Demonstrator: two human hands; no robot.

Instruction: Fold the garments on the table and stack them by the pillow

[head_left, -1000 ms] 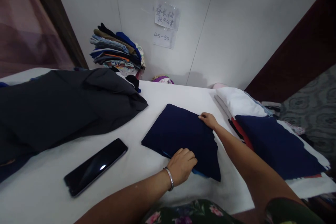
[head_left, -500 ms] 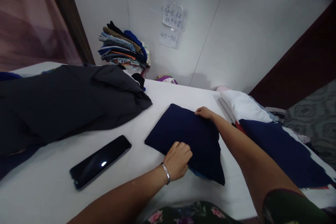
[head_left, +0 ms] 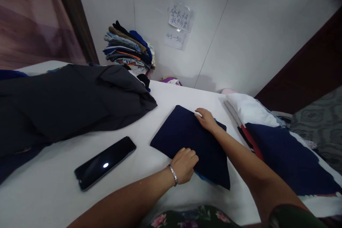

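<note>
A dark navy garment [head_left: 184,131], folded into a flat piece, lies in front of me. A strip of bright blue shows under its near edge. My left hand [head_left: 184,165], with a silver bracelet at the wrist, has its fingers curled over that near edge, closed on the cloth. At the far edge rests my right hand [head_left: 205,119], its thumb and fingers apart, touching the fabric without a pinch. What lies beneath my left fingers is hidden.
A white table [head_left: 144,171] bears a black phone [head_left: 107,164] and a spread dark grey garment [head_left: 80,103] at left. Folded clothes [head_left: 288,156] lie at right. A tall clothes stack [head_left: 129,48] stands at the back, beside wall notes [head_left: 177,26].
My right hand has let its pinch go and shifted slightly left along the far edge. The garment's right side lies flatter, with a straighter edge. My left hand keeps its hold.
</note>
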